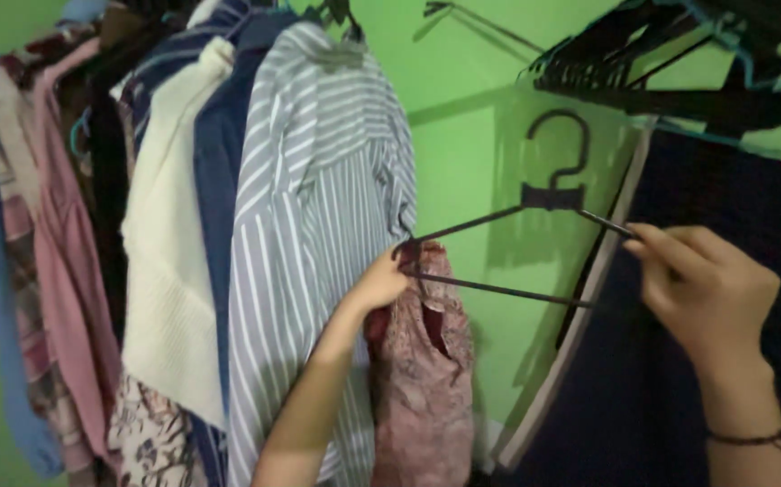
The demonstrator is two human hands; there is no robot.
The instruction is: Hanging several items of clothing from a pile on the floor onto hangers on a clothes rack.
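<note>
A black hanger (548, 194) is held up in front of a green wall, hook upward. My left hand (381, 281) grips its left end together with a dark red patterned garment (422, 379), which droops down from that end. My right hand (701, 289) pinches the hanger's right arm tip between thumb and fingers. A thin dark bracelet sits on my right wrist.
A row of hung clothes fills the left: a grey-and-white striped shirt (318, 234), a navy garment, a cream knit (174, 271), pink pieces (66, 271). Several empty black hangers (661, 63) hang at the upper right. A dark panel (679, 379) stands at the right.
</note>
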